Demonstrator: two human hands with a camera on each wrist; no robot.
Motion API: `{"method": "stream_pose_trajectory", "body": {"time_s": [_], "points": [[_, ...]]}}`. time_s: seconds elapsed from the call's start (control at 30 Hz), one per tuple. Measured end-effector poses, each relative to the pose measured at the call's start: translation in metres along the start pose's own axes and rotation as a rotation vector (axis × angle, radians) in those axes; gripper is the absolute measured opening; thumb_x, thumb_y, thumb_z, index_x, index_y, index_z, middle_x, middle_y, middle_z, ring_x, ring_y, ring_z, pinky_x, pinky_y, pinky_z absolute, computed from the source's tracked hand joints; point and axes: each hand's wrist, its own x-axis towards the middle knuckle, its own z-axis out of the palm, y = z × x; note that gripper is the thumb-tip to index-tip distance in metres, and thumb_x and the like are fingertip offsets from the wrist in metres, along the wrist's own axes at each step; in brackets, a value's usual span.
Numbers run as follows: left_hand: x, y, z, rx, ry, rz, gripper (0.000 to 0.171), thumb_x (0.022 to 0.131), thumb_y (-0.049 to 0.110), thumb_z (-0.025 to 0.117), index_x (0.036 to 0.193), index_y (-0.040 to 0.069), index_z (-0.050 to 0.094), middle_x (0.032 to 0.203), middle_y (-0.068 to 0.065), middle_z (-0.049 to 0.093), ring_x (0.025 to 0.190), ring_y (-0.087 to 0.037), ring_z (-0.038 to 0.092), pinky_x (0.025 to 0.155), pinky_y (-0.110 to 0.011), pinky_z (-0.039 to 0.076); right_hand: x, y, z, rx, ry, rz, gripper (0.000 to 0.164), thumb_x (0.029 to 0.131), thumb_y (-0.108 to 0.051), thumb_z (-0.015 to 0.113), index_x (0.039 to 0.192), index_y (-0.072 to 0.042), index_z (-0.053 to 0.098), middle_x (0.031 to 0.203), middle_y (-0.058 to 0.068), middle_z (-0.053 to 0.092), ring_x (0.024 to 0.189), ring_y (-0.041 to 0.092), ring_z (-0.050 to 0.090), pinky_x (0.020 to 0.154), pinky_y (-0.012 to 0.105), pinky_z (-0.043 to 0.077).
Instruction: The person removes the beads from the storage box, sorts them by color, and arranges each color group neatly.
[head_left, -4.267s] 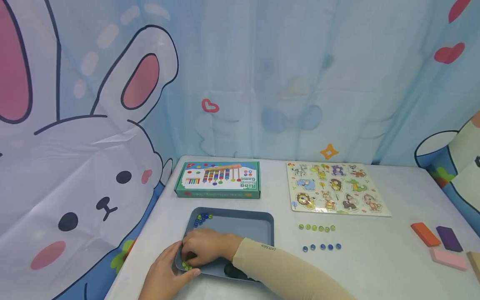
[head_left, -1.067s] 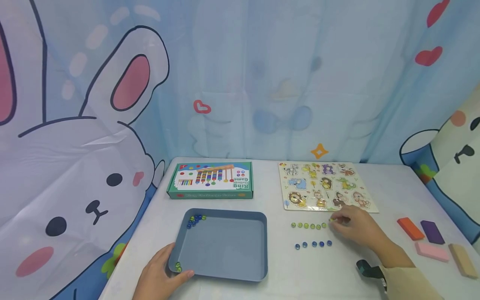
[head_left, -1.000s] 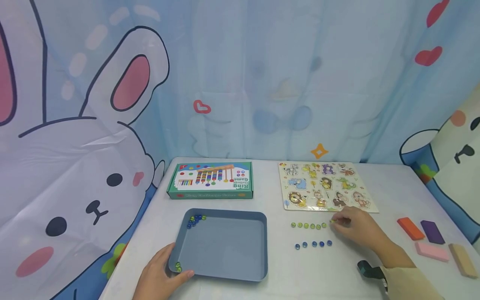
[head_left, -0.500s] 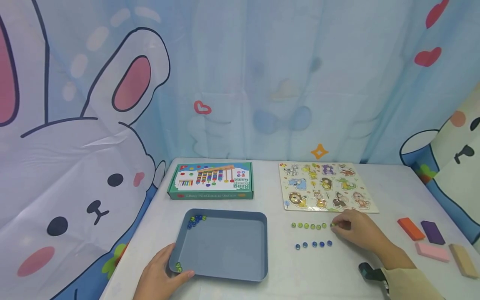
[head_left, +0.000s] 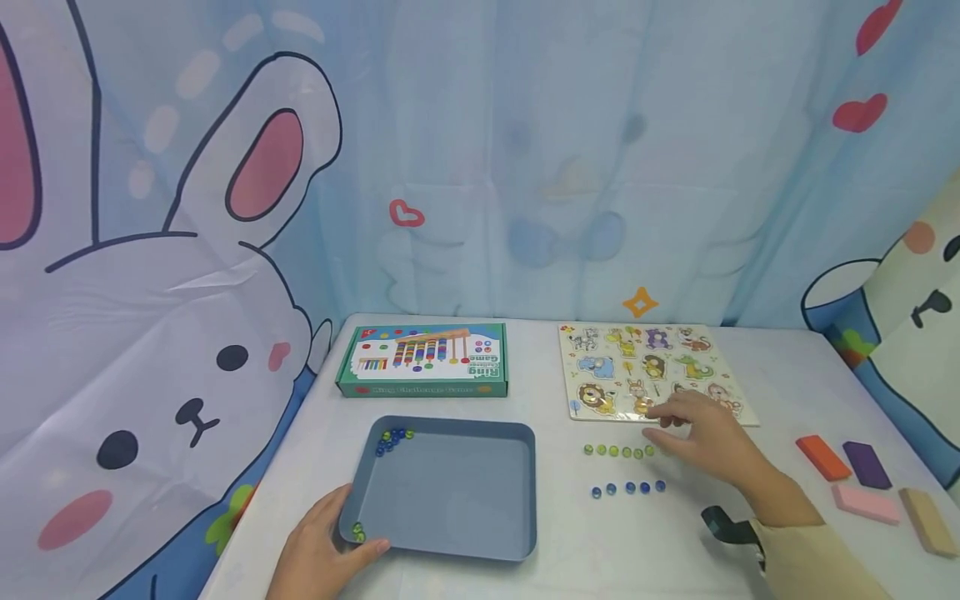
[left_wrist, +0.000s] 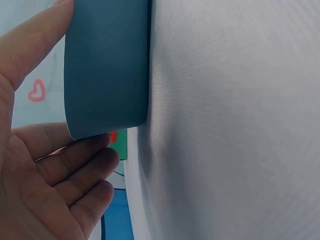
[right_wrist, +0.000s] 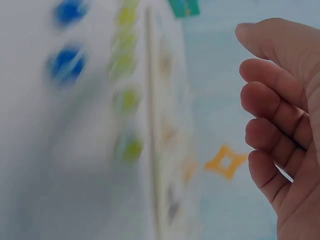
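1. Six green marbles (head_left: 614, 451) stand in a row on the white table (head_left: 558, 517). Near them, at six o'clock, five blue marbles (head_left: 630, 487) make a second row.
2. They look like glass, so they are likely light, hard, slick and quick to roll, chipping only under a sharp knock. A fingertip pinch across the widest part of one should suit, clear of its neighbours.
3. The right hand (head_left: 705, 433) hovers at about three o'clock of the green row, thumb and forefinger apart, the other fingers loosely bent and close together. It holds nothing.
4. At nine o'clock lies the tray (head_left: 450, 483), with mixed marbles (head_left: 395, 435) in its ten o'clock corner and loose green ones (head_left: 358, 528) in its eight o'clock corner. It seems stiff and light, best taken by the rim.
5. The left hand (head_left: 318, 546) grips that eight o'clock corner between thumb and bent fingers.
6. Farther out sit the puzzle board (head_left: 656, 387) at one o'clock, the game box (head_left: 422, 358) at ten and coloured blocks (head_left: 866, 504) at three.
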Motion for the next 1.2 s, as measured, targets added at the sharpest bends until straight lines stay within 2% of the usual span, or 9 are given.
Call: {"method": "stream_pose_trajectory", "body": {"time_s": [0.1,0.27,0.37,0.5,0.67,0.97,1.2], "points": [[0.000,0.001,-0.002,0.002,-0.007,0.000,0.116,0.068,0.071,0.087,0.152,-0.001,0.051,0.150,-0.025,0.057,0.139,-0.048,0.054,0.110,-0.065,0.050,0.014,-0.023,0.003,0.021,0.034,-0.084,0.020,0.082,-0.023,0.091,0.100,-0.021,0.082,0.087,-0.013,0.064,0.084,0.012,0.058,0.069,0.027,0.053],[0.000,0.002,-0.002,0.001,-0.010,-0.006,0.116,0.068,0.070,0.088,0.151,-0.001,0.051,0.149,-0.025,0.057,0.138,-0.048,0.055,0.110,-0.064,0.050,0.040,-0.061,0.017,0.082,0.013,-0.213,0.019,0.083,-0.024,0.090,0.099,-0.021,0.082,0.087,-0.011,0.067,0.085,0.011,0.060,0.070,0.029,0.055],[0.001,0.002,-0.002,-0.002,-0.014,-0.014,0.117,0.067,0.070,0.088,0.151,-0.001,0.051,0.149,-0.025,0.057,0.139,-0.049,0.054,0.110,-0.064,0.050,0.054,-0.086,0.028,0.113,-0.033,-0.269,0.019,0.084,-0.028,0.089,0.100,-0.021,0.082,0.088,-0.009,0.069,0.087,0.013,0.062,0.072,0.029,0.056],[0.002,0.002,-0.001,0.003,-0.020,-0.021,0.117,0.067,0.070,0.088,0.151,-0.002,0.051,0.150,-0.025,0.057,0.139,-0.049,0.053,0.110,-0.064,0.050,0.072,-0.122,0.043,0.126,-0.107,-0.335,0.018,0.087,-0.034,0.087,0.101,-0.023,0.082,0.089,-0.011,0.068,0.088,0.012,0.061,0.074,0.025,0.054],[0.001,0.001,-0.001,0.012,-0.014,-0.014,0.117,0.067,0.071,0.087,0.151,-0.002,0.052,0.149,-0.025,0.058,0.138,-0.049,0.055,0.110,-0.065,0.050,0.090,-0.167,0.063,0.130,-0.164,-0.466,0.020,0.088,-0.036,0.085,0.102,-0.022,0.083,0.089,-0.013,0.066,0.087,0.008,0.058,0.075,0.022,0.053],[-0.002,0.004,-0.001,0.012,-0.019,-0.018,0.118,0.068,0.074,0.085,0.152,-0.001,0.051,0.150,-0.025,0.057,0.138,-0.050,0.054,0.109,-0.063,0.051,0.110,-0.231,0.107,0.083,-0.312,-0.669,0.027,0.092,-0.042,0.081,0.108,-0.022,0.083,0.091,-0.012,0.068,0.087,0.000,0.054,0.076,0.014,0.049],[-0.001,0.001,-0.001,0.016,-0.006,0.013,0.118,0.068,0.075,0.084,0.153,0.000,0.050,0.151,-0.023,0.057,0.137,-0.047,0.056,0.108,-0.065,0.051,0.115,-0.268,0.134,0.077,-0.363,-0.812,0.025,0.092,-0.042,0.081,0.108,-0.023,0.083,0.089,-0.014,0.068,0.085,-0.002,0.055,0.075,0.008,0.045]]}}
